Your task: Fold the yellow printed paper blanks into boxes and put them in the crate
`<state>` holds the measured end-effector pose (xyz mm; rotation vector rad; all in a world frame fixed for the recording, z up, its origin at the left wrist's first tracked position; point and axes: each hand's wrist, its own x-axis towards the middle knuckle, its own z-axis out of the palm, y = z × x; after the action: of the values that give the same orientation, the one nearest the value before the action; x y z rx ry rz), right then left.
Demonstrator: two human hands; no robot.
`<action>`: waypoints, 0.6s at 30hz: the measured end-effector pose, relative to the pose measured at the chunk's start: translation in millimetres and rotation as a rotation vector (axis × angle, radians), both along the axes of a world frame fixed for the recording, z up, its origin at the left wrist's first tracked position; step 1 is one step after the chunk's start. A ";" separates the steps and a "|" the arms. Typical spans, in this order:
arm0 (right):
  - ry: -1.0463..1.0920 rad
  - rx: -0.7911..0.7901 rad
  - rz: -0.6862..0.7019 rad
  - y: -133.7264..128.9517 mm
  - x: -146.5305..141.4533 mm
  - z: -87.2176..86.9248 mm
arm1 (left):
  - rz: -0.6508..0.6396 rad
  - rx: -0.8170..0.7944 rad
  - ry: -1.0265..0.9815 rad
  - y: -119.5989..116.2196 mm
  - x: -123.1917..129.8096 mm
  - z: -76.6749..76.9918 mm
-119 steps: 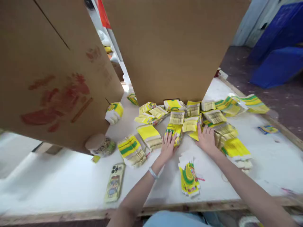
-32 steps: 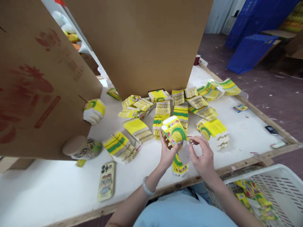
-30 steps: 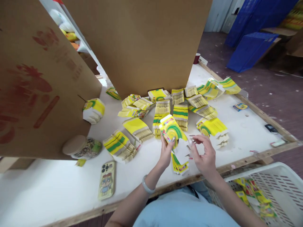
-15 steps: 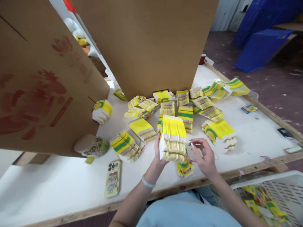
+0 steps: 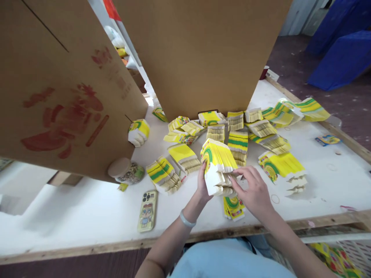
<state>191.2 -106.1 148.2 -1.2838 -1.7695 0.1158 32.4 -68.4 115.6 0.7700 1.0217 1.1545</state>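
Above the near part of the white table, my left hand (image 5: pixel 203 185) grips a thick stack of yellow, green and white printed paper packets (image 5: pixel 219 156) by its left side. Their layered edges fan out toward me, and most of that hand's fingers are hidden behind the stack. My right hand (image 5: pixel 252 188) is closed at the stack's right edge, thumb and fingertips pinching the layers there. Below the held stack, a smaller fan of yellow packets (image 5: pixel 233 208) lies on the table. Another stack of packets (image 5: pixel 284 168) rests right of my right hand.
Several more packet bundles (image 5: pixel 238 144) cover the table's middle. Tall cardboard boxes (image 5: pixel 197 58) stand behind and left. A lidded jar (image 5: pixel 127 172) and a phone (image 5: pixel 147 211) lie left. A white basket (image 5: pixel 355 249) holding packets sits below the table's right edge.
My right hand has moved left from beside the stack onto its right edge. The held stack has turned, showing more of its white left face. The camera view has shifted left.
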 end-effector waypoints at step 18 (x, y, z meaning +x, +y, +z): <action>0.110 -0.045 0.110 8.3 5.3 -4.8 | 0.040 -0.345 -0.572 -3.0 12.3 14.1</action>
<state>196.4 -97.8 143.4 -1.1889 -1.7513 0.2852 44.8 -71.5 129.6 0.1263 0.7213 1.1033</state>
